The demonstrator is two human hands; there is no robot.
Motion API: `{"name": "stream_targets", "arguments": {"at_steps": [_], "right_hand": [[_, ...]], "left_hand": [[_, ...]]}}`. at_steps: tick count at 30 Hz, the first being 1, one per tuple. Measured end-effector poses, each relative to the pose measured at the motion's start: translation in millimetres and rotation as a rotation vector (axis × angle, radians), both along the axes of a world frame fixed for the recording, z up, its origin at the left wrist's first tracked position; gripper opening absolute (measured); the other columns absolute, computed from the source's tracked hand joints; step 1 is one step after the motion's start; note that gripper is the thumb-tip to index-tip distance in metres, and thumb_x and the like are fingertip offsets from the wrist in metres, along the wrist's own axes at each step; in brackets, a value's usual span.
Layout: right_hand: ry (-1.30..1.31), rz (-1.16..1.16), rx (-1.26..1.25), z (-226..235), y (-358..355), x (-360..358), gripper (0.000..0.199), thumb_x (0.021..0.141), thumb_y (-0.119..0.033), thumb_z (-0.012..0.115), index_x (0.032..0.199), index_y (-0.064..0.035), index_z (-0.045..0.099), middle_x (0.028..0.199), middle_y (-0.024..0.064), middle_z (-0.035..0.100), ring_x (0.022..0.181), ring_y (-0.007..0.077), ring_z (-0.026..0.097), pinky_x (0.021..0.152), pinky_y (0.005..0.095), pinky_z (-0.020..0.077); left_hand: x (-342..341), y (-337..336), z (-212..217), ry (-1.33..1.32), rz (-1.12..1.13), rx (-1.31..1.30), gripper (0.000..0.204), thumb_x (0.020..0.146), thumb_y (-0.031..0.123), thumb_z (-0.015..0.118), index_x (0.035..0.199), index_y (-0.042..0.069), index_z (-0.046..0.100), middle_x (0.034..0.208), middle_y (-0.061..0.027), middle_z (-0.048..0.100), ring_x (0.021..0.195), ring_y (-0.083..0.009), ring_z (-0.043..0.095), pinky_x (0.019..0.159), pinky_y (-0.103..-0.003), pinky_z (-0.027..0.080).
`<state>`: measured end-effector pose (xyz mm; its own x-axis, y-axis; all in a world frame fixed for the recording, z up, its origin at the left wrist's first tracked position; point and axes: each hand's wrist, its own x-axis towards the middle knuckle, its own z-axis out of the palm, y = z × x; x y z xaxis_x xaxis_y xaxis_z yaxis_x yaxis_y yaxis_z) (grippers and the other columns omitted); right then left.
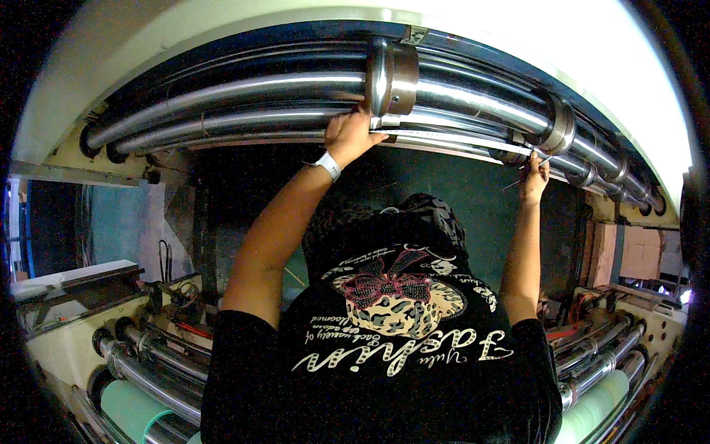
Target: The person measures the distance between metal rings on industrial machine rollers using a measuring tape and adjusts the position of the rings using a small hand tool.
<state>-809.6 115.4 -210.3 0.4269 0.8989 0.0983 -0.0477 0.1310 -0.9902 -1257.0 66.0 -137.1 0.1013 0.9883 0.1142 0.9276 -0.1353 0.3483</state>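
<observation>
A long thin pale ruler (451, 139) with fine dark marks stretches along the front of the metal shafts between my hands. My left hand (347, 136), with a white band on its wrist, has its thumb and fingers closed at the ruler's left end, just below a large steel collar (393, 78). At the other end my right hand (534, 179) pinches the ruler beneath a second collar (558, 124). A thin dark rod-like tool (512, 186) also sticks out from the right hand; its kind is unclear. Some fingers of both hands are hidden.
Shiny parallel shafts (244, 95) run across the machine under a pale cover (222, 35). Smaller collars (583, 174) sit farther right. Behind me, at the lower left and right, are more rollers (159, 374), one wrapped in light green (126, 407).
</observation>
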Motion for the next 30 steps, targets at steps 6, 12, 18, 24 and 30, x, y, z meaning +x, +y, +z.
{"name": "stream_targets", "arguments": {"at_steps": [6, 12, 18, 24, 30], "right_hand": [[-0.043, -0.001, 0.044, -9.4, 5.4, 6.4, 0.016, 0.084, -0.023, 0.062, 0.079, -0.0131, 0.05, 0.062, -0.0042, 0.049, 0.048, 0.0053, 0.04, 0.043, 0.0204, 0.0289], [-0.055, -0.029, 0.064, -0.8, 3.5, -1.0, 0.016, 0.085, -0.023, 0.062, 0.081, -0.0127, 0.051, 0.064, -0.0038, 0.049, 0.05, 0.0058, 0.041, 0.043, 0.0207, 0.0306], [-0.082, 0.034, 0.054, -7.1, 1.1, 5.5, 0.015, 0.086, -0.025, 0.06, 0.08, -0.0133, 0.053, 0.063, -0.0052, 0.046, 0.05, 0.0048, 0.039, 0.043, 0.0195, 0.029], [-0.023, -0.037, 0.024, 4.2, -5.9, -11.7, 0.016, 0.086, -0.021, 0.061, 0.077, -0.011, 0.052, 0.067, -0.0057, 0.045, 0.059, 0.0054, 0.039, 0.053, 0.0208, 0.032], [0.036, -0.03, 0.008, 6.1, -8.1, -7.9, 0.01, 0.085, -0.016, 0.062, 0.081, -0.0081, 0.056, 0.075, -0.0027, 0.053, 0.068, 0.0078, 0.047, 0.063, 0.0223, 0.0387]], "left_hand": [[-0.2, 0.4, -2.5, -0.018, 0.009, 0.014, 0.052, 0.067, 0.052, 0.067, 0.089, 0.005, 0.064, 0.076, -0.0186, 0.064, 0.073, -0.0345, 0.063, 0.065, -0.044, 0.05], [1.5, 2.7, 2.2, 0.03, -0.003, -0.11, 0.053, 0.068, 0.046, 0.068, 0.104, 0.008, 0.057, 0.089, -0.0146, 0.064, 0.078, -0.0326, 0.063, 0.068, -0.041, 0.05], [-29.7, 13.5, -7.0, -0.169, -0.253, -0.034, 0.055, 0.066, 0.05, 0.07, 0.089, 0.001, 0.061, 0.081, -0.0204, 0.063, 0.076, -0.0338, 0.061, 0.068, -0.041, 0.048], [-66.2, 19.3, 9.5, -0.591, -0.36, -0.305, 0.024, 0.08, 0.02, 0.065, 0.09, -0.001, 0.06, 0.082, -0.0102, 0.063, 0.075, -0.0162, 0.058, 0.068, -0.029, 0.046], [-60.9, 27.1, 4.2, -0.414, -0.366, -0.326, 0.019, 0.086, 0.018, 0.056, 0.093, 0.002, 0.062, 0.081, -0.0089, 0.064, 0.073, -0.0146, 0.058, 0.068, -0.029, 0.046]]}}
